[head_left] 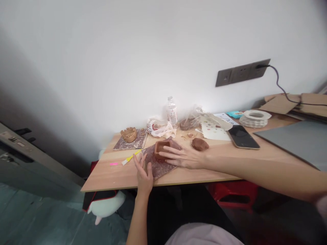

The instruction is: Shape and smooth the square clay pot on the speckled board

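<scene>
"So, where is the clay box placed?"

"It is set on a speckled board, close to the near edge of the table."

"And how is it handled?"

"The right hand is laid over its right side, fingers stretched and a little parted; how firmly it is touched cannot be told."

"What about the left hand?"

"That one is held wide, with the thumb well parted from the fingers, at the left side of the board."

"What is seen to the left?"

"A yellow brush is laid just beside its fingertips, and farther off a clay bowl is set upright on a second board."

"And to the right?"

"A clay lump is seen just beyond the right wrist, with a phone placed farther right. On the far side, a bottle is stood near the wall."
</scene>
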The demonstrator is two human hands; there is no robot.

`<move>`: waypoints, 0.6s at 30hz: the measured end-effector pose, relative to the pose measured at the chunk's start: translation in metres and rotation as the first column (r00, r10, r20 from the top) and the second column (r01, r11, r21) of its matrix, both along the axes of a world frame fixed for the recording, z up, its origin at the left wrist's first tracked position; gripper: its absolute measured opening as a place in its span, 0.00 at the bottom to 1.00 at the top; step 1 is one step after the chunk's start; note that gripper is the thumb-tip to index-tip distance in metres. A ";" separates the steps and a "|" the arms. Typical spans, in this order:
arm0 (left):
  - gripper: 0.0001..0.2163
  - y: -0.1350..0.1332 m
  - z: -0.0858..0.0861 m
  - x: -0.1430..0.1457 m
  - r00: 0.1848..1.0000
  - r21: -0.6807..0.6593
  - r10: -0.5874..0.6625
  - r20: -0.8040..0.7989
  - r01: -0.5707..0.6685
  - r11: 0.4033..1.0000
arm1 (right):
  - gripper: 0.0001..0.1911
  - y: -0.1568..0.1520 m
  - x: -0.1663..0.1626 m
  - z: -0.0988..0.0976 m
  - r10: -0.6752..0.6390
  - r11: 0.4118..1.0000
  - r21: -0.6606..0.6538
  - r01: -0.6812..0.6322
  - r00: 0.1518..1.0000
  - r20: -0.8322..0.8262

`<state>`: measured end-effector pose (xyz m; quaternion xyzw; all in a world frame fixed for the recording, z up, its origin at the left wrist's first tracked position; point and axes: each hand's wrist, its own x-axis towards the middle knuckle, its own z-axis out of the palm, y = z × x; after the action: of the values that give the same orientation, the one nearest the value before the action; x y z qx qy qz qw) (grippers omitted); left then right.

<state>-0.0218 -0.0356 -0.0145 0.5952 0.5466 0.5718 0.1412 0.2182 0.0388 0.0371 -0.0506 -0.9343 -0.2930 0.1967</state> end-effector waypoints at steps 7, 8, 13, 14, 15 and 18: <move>0.35 -0.002 0.002 0.000 1.000 0.009 0.012 -0.017 -0.011 1.000 | 0.20 0.005 -0.033 0.010 -0.108 0.977 0.196 0.090 0.991 0.083; 0.35 -0.002 0.002 0.000 1.000 0.006 0.009 -0.013 -0.009 1.000 | 0.21 0.005 -0.034 0.010 -0.116 0.972 0.216 0.091 0.988 0.104; 0.35 -0.002 0.003 0.000 1.000 -0.018 -0.009 0.010 0.009 1.000 | 0.23 0.006 -0.014 0.014 -0.065 0.968 0.250 0.029 0.988 0.138; 0.35 -0.002 0.003 0.000 1.000 -0.019 -0.007 0.008 0.007 1.000 | 0.22 0.006 -0.008 0.015 -0.042 0.968 0.251 0.008 0.990 0.132; 0.35 -0.002 0.002 0.001 1.000 -0.020 -0.005 0.005 0.005 1.000 | 0.22 0.006 -0.003 0.016 -0.020 0.969 0.249 -0.011 0.992 0.123; 0.35 -0.001 0.003 0.001 1.000 -0.027 0.001 0.003 -0.001 1.000 | 0.19 0.006 0.003 0.016 0.020 0.975 0.218 -0.041 0.995 0.094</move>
<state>-0.0208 -0.0370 -0.0118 0.5922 0.5542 0.5654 0.1498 0.2211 0.0445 0.0533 -0.0007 -0.9048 -0.3935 0.1627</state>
